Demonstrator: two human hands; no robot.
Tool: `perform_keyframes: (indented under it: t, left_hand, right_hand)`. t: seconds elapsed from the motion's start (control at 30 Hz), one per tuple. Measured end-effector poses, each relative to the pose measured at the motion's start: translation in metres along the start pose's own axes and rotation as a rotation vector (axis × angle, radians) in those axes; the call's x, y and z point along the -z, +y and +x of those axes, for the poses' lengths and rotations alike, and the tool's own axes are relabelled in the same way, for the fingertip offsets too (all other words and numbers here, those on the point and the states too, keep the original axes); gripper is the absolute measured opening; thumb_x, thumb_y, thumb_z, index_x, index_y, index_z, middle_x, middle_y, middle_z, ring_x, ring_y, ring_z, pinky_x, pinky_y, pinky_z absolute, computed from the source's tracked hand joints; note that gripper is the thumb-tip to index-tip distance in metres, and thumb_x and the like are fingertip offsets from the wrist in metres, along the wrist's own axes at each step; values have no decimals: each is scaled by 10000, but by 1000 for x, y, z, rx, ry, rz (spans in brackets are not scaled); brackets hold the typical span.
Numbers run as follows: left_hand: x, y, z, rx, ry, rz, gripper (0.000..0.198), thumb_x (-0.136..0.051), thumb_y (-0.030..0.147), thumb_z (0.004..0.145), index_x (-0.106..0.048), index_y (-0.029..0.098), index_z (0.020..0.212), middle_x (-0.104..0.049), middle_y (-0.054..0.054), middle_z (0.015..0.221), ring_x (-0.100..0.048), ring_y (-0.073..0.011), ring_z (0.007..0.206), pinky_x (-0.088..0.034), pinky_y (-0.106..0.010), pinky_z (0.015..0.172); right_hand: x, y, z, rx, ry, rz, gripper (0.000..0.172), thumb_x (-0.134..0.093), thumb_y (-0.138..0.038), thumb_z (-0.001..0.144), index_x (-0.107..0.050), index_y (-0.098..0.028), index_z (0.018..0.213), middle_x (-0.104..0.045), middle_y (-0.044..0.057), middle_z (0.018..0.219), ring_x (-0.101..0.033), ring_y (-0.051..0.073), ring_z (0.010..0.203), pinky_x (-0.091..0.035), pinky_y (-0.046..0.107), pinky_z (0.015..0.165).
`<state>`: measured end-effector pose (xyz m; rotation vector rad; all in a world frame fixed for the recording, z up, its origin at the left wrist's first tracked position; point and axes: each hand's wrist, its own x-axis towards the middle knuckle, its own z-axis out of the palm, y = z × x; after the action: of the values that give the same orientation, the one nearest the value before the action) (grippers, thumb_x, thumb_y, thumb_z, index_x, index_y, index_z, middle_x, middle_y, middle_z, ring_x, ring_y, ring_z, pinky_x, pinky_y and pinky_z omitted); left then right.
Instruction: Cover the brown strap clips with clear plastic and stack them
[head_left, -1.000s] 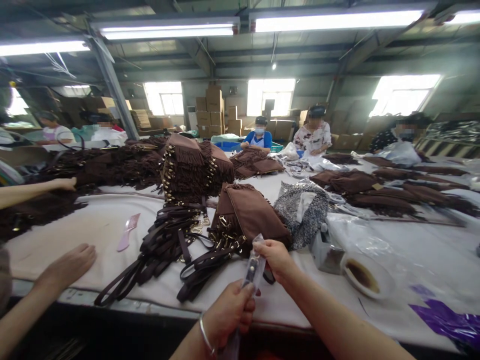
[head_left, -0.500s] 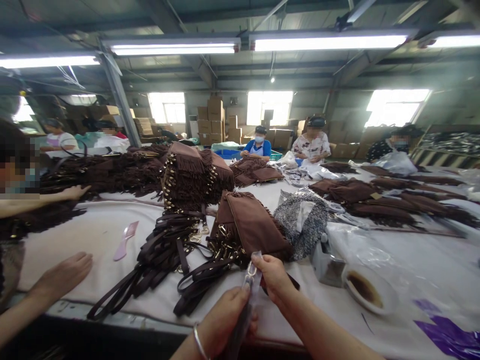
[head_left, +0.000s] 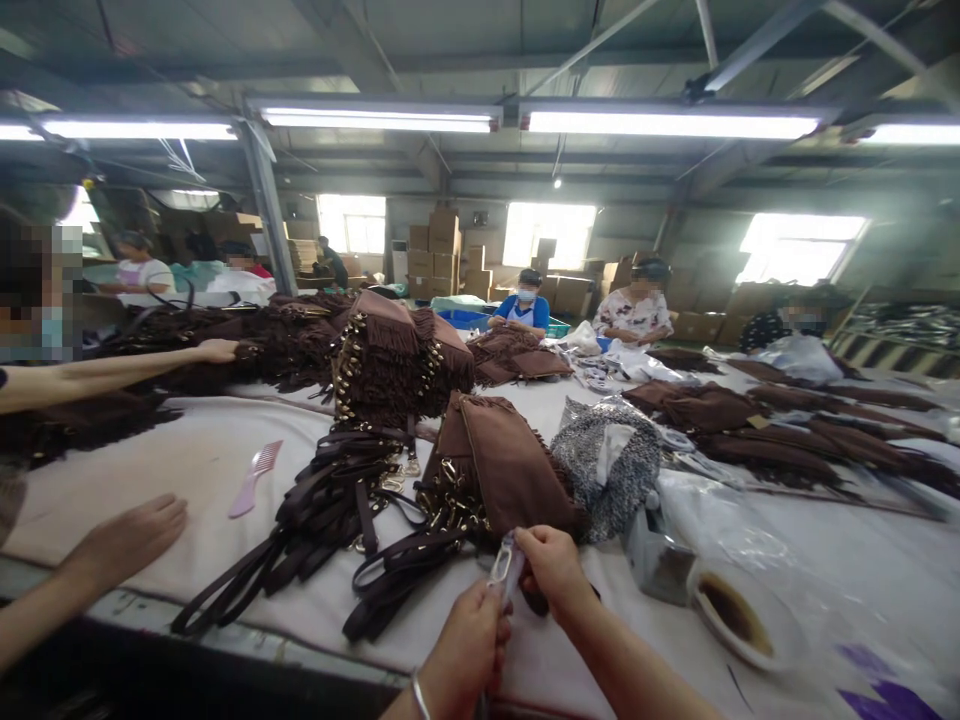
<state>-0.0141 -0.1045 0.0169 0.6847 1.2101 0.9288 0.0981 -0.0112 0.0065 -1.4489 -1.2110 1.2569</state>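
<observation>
In front of me my left hand (head_left: 466,640) is closed around a strap in a clear plastic sleeve (head_left: 501,566), whose metal clasp shows near the top. My right hand (head_left: 553,570) pinches the sleeve's upper end between thumb and fingers. Most of the strap's lower part is hidden by my left hand. Just beyond lies a stack of brown fringed bags (head_left: 510,455) with gold clasps along its left side. Dark brown straps (head_left: 315,500) with metal hooks are heaped to the left of it.
A pink comb (head_left: 255,480) lies on the white-covered table at left, near a co-worker's hand (head_left: 139,535). A grey speckled bundle (head_left: 607,460), a metal box (head_left: 660,560) and a white bowl with brown contents (head_left: 739,610) stand right. A taller bag stack (head_left: 390,355) rises behind.
My hands have moved slightly down with the sleeved strap, and less of the strap shows below my left hand. The co-worker's far hand has reached right to the brown pile. My view tilted upward.
</observation>
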Motion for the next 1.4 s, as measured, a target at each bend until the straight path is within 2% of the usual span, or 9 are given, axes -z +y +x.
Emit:
perform_keyframes:
  t: [0.1,0.17,0.27,0.37,0.47,0.67,0.9,1.2,1.4]
  left_hand:
    - [5,2,-5,-8,-6,-23,465,-459,682,757,-434,222,819,-322,114,533,-207,-41,391,-140,-187,375]
    - [8,4,-8,-22,-3,-30,466,-448,679,763,-440,217,829,-336,110,535,-223,-45,393,-153,-188,373]
    - [9,4,-9,-39,-23,-44,466,-447,677,770,-447,219,854,-358,106,543,-235,-50,395,-175,-194,374]
    - [8,1,-9,-50,-32,-34,440,-414,661,801,-444,227,867,-363,105,540,-224,-56,390,-172,-205,382]
    - [10,-5,-7,-123,5,46,404,-372,621,845,-461,227,853,-356,99,506,-238,-77,385,-165,-232,402]
    - [20,-19,0,-519,200,337,279,-483,428,882,-570,205,737,-554,-20,657,-460,-163,616,-311,-298,612]
    - [22,-31,8,-510,190,400,240,-469,352,890,-625,199,788,-620,-94,713,-521,-225,664,-308,-339,642]
    - [22,-25,3,-260,128,237,232,-498,363,845,-550,186,704,-512,22,522,-416,-115,456,-251,-254,482]
    - [30,-13,-2,142,-186,-397,303,-534,469,811,-510,169,841,-449,55,620,-267,-29,412,-118,-171,407]
  right_hand:
    - [17,-12,-5,146,32,-116,264,-625,-431,759,-641,-184,666,-610,32,559,-550,179,515,-443,294,497]
    - [31,-24,-13,434,-3,-268,191,-599,-365,817,-685,-195,820,-677,71,789,-608,211,749,-483,324,713]
    - [43,-44,-28,942,-294,-617,230,-520,-256,889,-671,-244,1062,-657,93,1085,-557,231,1004,-417,360,895]
    - [40,-57,-36,1155,-508,-879,223,-500,-215,910,-677,-284,1027,-659,53,1113,-513,224,1049,-357,368,915]
    - [28,-63,-32,1202,-600,-998,203,-490,-212,920,-682,-245,862,-693,30,941,-529,187,947,-331,346,884]
    - [10,-70,-17,1188,-806,-1267,125,-572,-192,808,-669,-197,729,-661,48,772,-536,175,767,-347,313,727]
    - [-7,-74,-12,995,-888,-1198,284,-679,-101,668,-743,-250,901,-677,13,724,-547,155,641,-360,257,602]
    - [-4,-62,-7,1031,-985,-1019,207,-601,-59,705,-721,-219,651,-616,-3,658,-526,141,650,-410,235,635]
    - [7,-55,-16,1040,-899,-973,151,-578,-144,791,-658,-181,668,-613,18,765,-546,133,743,-420,220,696]
